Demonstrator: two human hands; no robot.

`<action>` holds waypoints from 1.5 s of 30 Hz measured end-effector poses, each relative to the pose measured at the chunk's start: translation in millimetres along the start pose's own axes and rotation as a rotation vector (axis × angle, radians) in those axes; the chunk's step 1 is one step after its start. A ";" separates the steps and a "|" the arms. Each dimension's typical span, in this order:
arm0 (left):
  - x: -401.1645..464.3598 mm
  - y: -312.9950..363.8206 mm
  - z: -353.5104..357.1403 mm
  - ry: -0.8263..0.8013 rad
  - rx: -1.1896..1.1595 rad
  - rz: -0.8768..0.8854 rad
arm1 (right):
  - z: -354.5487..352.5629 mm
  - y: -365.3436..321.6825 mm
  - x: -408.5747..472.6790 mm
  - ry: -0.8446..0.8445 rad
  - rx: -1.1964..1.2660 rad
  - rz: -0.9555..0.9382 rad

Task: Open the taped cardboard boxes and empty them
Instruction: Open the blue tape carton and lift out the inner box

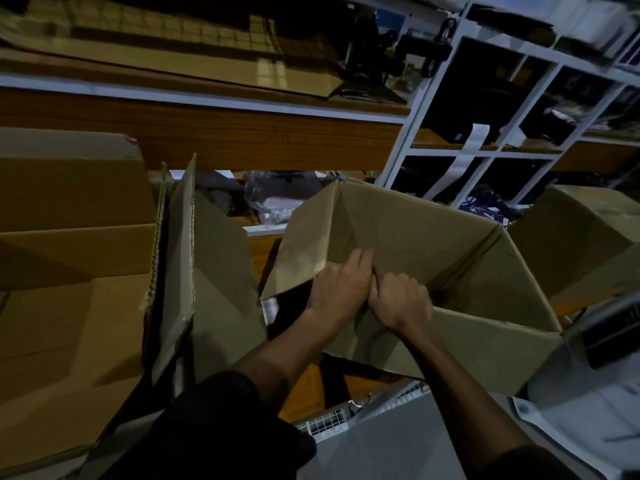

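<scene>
A person's left hand (341, 289) and right hand (401, 301) meet knuckle to knuckle at the near edge of an open cardboard box (433, 244), fingers curled over the inner flap (304, 251). The box sits tilted in front of a white metal rack (485, 109); more opened cartons (69, 271) stand to its left beneath a wooden shelf (207, 129)

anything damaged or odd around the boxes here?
Yes. The upright cardboard flap left of the open box has a ragged, torn lower edge with its corrugation exposed. The open box sits skewed. Both hands, left hand and right hand, meet at its near flap. Nothing looks spilled.
</scene>
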State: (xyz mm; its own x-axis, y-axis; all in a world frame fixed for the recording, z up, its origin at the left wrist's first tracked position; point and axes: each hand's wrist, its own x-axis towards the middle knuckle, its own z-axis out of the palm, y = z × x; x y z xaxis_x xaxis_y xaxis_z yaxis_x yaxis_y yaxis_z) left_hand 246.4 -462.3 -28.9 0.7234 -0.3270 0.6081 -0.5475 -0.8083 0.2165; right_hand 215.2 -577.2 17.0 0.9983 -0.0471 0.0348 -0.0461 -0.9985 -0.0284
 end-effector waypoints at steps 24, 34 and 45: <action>-22.5 27.7 -35.0 -0.292 0.107 -0.041 | 32.5 160.1 -116.7 0.204 -0.142 -0.034; -51.0 78.7 -25.6 -0.525 0.315 0.079 | 20.4 175.8 -108.2 0.287 -0.079 -0.167; 0.1 128.4 -97.6 -0.074 0.527 0.140 | -98.5 215.5 -103.9 0.622 0.067 -0.300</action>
State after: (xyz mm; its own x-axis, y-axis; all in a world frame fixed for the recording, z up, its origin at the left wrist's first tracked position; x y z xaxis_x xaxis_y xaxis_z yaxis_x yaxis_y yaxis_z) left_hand 135.1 -518.4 73.6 0.6970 -0.4674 0.5439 -0.3694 -0.8841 -0.2863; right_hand 98.0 -790.1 105.7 0.7605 0.2038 0.6165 0.2506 -0.9680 0.0108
